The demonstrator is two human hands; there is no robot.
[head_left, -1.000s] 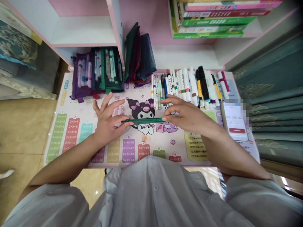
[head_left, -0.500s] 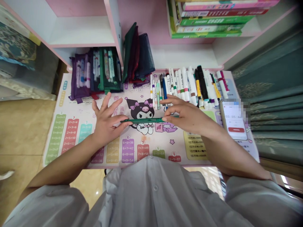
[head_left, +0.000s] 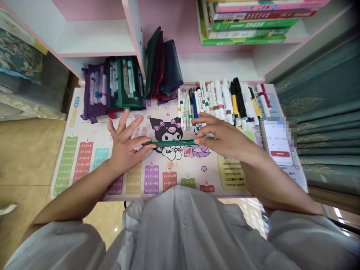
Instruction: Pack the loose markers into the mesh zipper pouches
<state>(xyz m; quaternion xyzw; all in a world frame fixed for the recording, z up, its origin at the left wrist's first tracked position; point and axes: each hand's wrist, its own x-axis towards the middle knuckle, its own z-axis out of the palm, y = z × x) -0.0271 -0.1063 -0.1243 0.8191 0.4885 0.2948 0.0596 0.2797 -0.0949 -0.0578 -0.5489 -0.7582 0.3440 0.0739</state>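
Observation:
A green zipper pouch (head_left: 172, 143), seen edge-on as a thin strip, is stretched level above the desk between my hands. At its left end, my left hand (head_left: 125, 146) pinches the corner between thumb and index finger, with the other fingers spread. My right hand (head_left: 221, 137) grips the zipper edge near the right end, thumb against index finger; whether it holds the zipper pull is too small to tell. Beyond the right hand lies a row of markers (head_left: 219, 100) with white, black and yellow barrels. The pouch's sides are hidden from this angle.
Mesh pouches filled with markers (head_left: 97, 88) lie at the back left. Flatter green, red and navy pouches (head_left: 172, 67) lean by the shelf divider (head_left: 133, 33). A phone (head_left: 278, 140) lies on the right of the printed desk mat (head_left: 204, 185). Books (head_left: 253, 24) are stacked on the shelf.

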